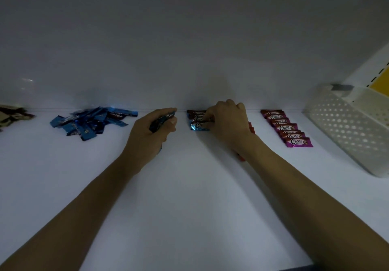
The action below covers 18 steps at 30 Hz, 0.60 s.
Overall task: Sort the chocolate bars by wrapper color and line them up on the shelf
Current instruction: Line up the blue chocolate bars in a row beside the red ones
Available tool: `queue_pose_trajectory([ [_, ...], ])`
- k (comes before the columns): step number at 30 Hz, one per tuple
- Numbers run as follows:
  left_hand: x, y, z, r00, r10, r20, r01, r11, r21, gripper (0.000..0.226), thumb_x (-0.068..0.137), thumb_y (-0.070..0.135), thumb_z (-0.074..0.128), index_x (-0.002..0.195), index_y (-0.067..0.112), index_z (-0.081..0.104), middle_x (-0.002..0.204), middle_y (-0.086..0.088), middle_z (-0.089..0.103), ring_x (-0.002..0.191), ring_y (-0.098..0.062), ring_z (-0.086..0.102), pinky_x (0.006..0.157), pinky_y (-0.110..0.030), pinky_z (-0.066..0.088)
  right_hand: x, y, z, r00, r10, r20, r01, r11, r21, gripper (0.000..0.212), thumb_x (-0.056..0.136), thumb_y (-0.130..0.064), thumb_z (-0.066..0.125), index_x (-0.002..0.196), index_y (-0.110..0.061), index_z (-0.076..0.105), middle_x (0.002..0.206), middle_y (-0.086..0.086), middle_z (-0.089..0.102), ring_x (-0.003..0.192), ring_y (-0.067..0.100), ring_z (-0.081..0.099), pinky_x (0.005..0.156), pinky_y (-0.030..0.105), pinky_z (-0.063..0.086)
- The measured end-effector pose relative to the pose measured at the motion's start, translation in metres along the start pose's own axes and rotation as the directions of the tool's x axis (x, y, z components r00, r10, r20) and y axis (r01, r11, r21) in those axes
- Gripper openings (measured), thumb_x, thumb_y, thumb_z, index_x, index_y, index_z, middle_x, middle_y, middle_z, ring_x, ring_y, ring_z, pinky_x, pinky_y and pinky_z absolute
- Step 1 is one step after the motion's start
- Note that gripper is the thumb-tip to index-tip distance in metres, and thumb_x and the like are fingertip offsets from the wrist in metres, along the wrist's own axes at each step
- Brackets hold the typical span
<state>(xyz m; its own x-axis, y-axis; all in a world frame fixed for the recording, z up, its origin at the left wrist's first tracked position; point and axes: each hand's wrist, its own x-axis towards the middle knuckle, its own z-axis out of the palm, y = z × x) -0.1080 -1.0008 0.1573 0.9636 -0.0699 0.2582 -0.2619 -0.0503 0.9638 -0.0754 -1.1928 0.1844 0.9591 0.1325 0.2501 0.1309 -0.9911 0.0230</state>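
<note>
On the white shelf [189,186] a loose heap of blue-wrapped bars [88,122] lies at the left. My left hand [150,132] grips a bunch of blue bars [162,120] just right of the heap. A short row of blue bars [197,119] runs forward from the back wall at the centre; my right hand [229,123] pinches the front bar of that row. Red bars [251,128] peek out from under my right hand and wrist. A neat overlapping row of purple bars [286,128] lies further right.
A white perforated basket [345,132] stands at the right end of the shelf, with a yellow and white upright behind it. A few brown wrappers [12,116] lie at the far left edge. The white back wall rises right behind the rows.
</note>
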Motion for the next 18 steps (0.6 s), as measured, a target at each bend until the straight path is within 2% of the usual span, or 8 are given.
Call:
queue_pose_trajectory([
  [5, 0.000, -0.003, 0.000, 0.998, 0.046, 0.043, -0.049, 0.997, 0.068, 0.027, 0.092, 0.019, 0.060, 0.107, 0.041, 0.062, 0.076, 0.022, 0.067, 0.071, -0.005, 0.058, 0.065, -0.023, 0.046, -0.004, -0.002, 0.000, 0.999, -0.021, -0.027, 0.021, 1.000, 0.001, 0.020, 0.092, -0.031, 0.056, 0.108, -0.018, 0.058, 0.106, 0.004, 0.062, 0.102, 0.023, 0.052, 0.082, 0.032, 0.031],
  [7, -0.001, -0.004, 0.000, 0.994, 0.101, 0.039, -0.105, 0.986, 0.132, 0.029, 0.092, 0.019, 0.061, 0.111, 0.041, 0.061, 0.086, 0.025, 0.066, 0.085, 0.001, 0.062, 0.078, -0.017, 0.047, -0.010, -0.009, -0.002, 0.994, -0.019, -0.109, 0.042, 0.974, 0.220, 0.016, 0.095, -0.030, 0.052, 0.090, -0.018, 0.061, 0.089, 0.000, 0.064, 0.085, 0.018, 0.057, 0.076, 0.029, 0.036],
  [8, -0.003, -0.004, 0.000, 0.990, 0.136, 0.037, -0.141, 0.974, 0.180, 0.030, 0.092, 0.018, 0.062, 0.113, 0.039, 0.060, 0.094, 0.027, 0.064, 0.091, 0.005, 0.062, 0.082, -0.012, 0.045, -0.015, -0.016, -0.006, 0.996, 0.020, -0.090, 0.023, 0.890, 0.456, 0.025, 0.096, -0.033, 0.050, 0.079, -0.018, 0.059, 0.077, -0.004, 0.063, 0.073, 0.013, 0.058, 0.071, 0.027, 0.042],
  [9, -0.004, -0.003, 0.001, 0.984, 0.175, 0.035, -0.178, 0.953, 0.247, 0.032, 0.091, 0.017, 0.063, 0.115, 0.038, 0.058, 0.100, 0.026, 0.062, 0.093, 0.011, 0.060, 0.083, -0.006, 0.042, -0.020, -0.024, -0.014, 0.998, 0.055, -0.014, -0.029, 0.710, 0.703, 0.032, 0.097, -0.038, 0.049, 0.073, -0.020, 0.059, 0.070, -0.005, 0.064, 0.064, 0.009, 0.059, 0.066, 0.024, 0.046],
  [10, -0.005, -0.003, 0.002, 0.976, 0.214, 0.036, -0.214, 0.922, 0.322, 0.034, 0.091, 0.015, 0.063, 0.116, 0.038, 0.056, 0.102, 0.022, 0.061, 0.093, 0.013, 0.058, 0.081, -0.003, 0.041, -0.023, -0.031, -0.022, 0.994, 0.052, 0.093, -0.106, 0.516, 0.850, 0.035, 0.095, -0.044, 0.048, 0.073, -0.020, 0.062, 0.069, -0.002, 0.067, 0.062, 0.008, 0.062, 0.063, 0.021, 0.050],
  [11, -0.006, -0.004, 0.003, 0.967, 0.253, 0.040, -0.248, 0.883, 0.400, 0.037, 0.091, 0.016, 0.064, 0.118, 0.039, 0.053, 0.102, 0.016, 0.061, 0.090, 0.011, 0.059, 0.079, -0.002, 0.041, -0.027, -0.036, -0.029, 0.983, 0.010, 0.183, -0.172, 0.391, 0.904, 0.036, 0.093, -0.046, 0.049, 0.077, -0.018, 0.065, 0.072, 0.002, 0.069, 0.062, 0.007, 0.064, 0.060, 0.016, 0.050],
  [15, -0.006, -0.008, -0.002, 0.942, 0.326, 0.077, -0.314, 0.780, 0.541, 0.058, 0.083, 0.034, 0.066, 0.131, 0.051, 0.038, 0.115, 0.002, 0.063, 0.100, -0.012, 0.062, 0.085, -0.025, 0.051, -0.037, -0.046, -0.038, 0.965, -0.088, 0.245, -0.210, 0.292, 0.933, 0.018, 0.087, -0.017, 0.067, 0.073, -0.008, 0.059, 0.072, 0.003, 0.064, 0.056, 0.000, 0.059, 0.052, 0.008, 0.042],
  [18, -0.008, -0.004, -0.002, 0.969, 0.231, 0.083, -0.242, 0.840, 0.485, 0.081, 0.083, 0.031, 0.073, 0.130, 0.061, 0.015, 0.117, 0.016, 0.054, 0.102, -0.002, 0.059, 0.087, -0.022, 0.049, -0.035, -0.043, -0.034, 0.966, -0.025, 0.258, -0.247, 0.212, 0.946, 0.011, 0.086, -0.008, 0.066, 0.079, -0.005, 0.058, 0.076, 0.005, 0.063, 0.056, -0.004, 0.059, 0.050, 0.009, 0.040],
])
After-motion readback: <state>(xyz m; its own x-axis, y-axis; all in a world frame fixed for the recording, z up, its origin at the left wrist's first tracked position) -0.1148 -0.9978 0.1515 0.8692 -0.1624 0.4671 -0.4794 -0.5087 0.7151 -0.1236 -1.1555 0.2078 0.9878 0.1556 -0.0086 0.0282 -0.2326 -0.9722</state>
